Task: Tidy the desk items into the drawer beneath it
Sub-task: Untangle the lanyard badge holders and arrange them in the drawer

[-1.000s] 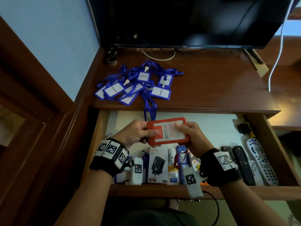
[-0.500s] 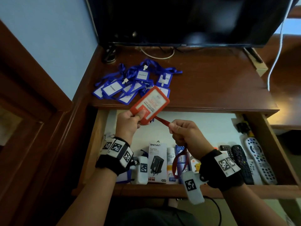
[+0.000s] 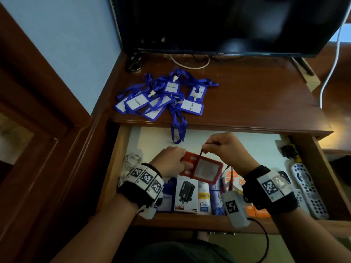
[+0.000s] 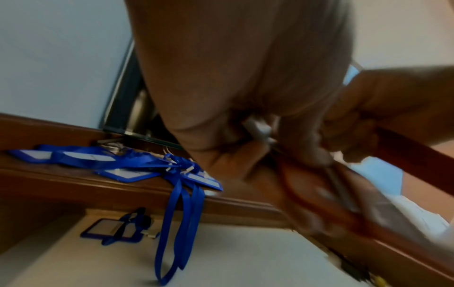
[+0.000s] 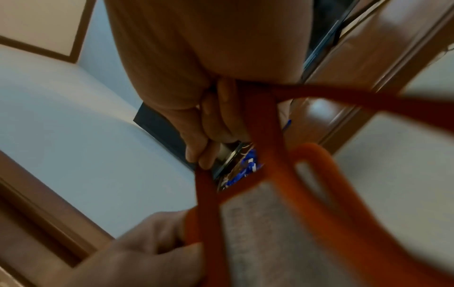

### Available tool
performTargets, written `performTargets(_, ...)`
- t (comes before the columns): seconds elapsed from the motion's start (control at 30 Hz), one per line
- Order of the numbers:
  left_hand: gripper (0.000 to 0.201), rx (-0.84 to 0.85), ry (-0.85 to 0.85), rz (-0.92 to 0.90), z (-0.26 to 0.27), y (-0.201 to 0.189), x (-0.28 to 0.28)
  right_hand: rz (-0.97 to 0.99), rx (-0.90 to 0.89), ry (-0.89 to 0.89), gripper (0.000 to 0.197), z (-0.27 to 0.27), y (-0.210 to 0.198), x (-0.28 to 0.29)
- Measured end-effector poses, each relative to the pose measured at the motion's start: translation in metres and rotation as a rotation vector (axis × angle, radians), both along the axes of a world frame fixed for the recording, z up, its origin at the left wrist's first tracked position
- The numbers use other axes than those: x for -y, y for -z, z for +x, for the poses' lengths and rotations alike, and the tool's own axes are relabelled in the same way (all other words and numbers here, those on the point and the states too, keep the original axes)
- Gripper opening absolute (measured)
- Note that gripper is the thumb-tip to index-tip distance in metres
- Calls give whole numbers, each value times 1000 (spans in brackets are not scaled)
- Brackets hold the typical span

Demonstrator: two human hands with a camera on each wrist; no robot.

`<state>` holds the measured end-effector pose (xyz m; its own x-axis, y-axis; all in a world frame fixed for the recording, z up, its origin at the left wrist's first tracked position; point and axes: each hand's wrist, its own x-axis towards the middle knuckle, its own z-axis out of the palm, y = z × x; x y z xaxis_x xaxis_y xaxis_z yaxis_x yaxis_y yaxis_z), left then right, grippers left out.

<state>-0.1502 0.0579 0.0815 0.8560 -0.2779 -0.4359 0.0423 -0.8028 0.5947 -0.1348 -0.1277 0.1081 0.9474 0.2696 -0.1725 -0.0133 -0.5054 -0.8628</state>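
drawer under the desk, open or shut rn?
Open. The drawer is pulled out below the desk edge; its pale floor, boxes and remotes show, and both hands hold a red badge holder above it.

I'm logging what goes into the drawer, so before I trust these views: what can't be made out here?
- Print on the red badge holder: head view, blurred and too small.
- Left hand fingers under the holder: head view, hidden by the hand.
- Where the red lanyard ends: right wrist view, cut off by the edge.
- Drawer back: head view, hidden under the desk.
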Motion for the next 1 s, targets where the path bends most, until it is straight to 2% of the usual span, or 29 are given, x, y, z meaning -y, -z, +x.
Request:
performTargets(0.07, 4, -111, 66, -162, 3, -9, -8, -29, 6, -14, 23, 1, -1, 5)
performTargets(0.1, 7, -175, 69, -281, 3, -12, -13, -17, -9, -15, 24, 2, 2, 9)
performTargets(0.17, 14, -256, 24, -515, 4, -13, -22, 102, -66, -34, 27, 1, 4, 12)
performTargets(0.27, 28, -289, -99, -766, 1, -11, -25, 330, -184, -32, 25, -5, 6, 7)
performTargets(0.33, 29, -270, -189, -879, 1, -11, -20, 477, -241, 72, 22, -11, 8, 1)
performTargets(0.4, 28, -223, -279, -940, 1, -8, -15, 532, -315, 193, 31, -16, 20, -9)
performTargets(0.5, 25, -135, -395, -984, 0, -5, -11, 625, -439, 224, 35, -15, 42, -26)
performTargets(0.6, 19, -55, -590, -1003, 0, -4, -9, 673, -500, 189, 39, -13, 52, -40)
performTargets(0.67, 6, 29, -717, -932, 2, -1, -7, 680, -511, 133, 47, -13, 55, -48)
performTargets(0.73, 5, 97, -801, -868, 4, 3, -7, 650, -507, 127, 45, -13, 55, -53)
performTargets(0.83, 8, 160, -861, -842, 6, 7, -9, 583, -464, 139, 42, -13, 49, -59)
performTargets(1.0, 11, 299, -870, -640, 6, 12, -13, 389, -356, 69, 35, -17, 41, -59)
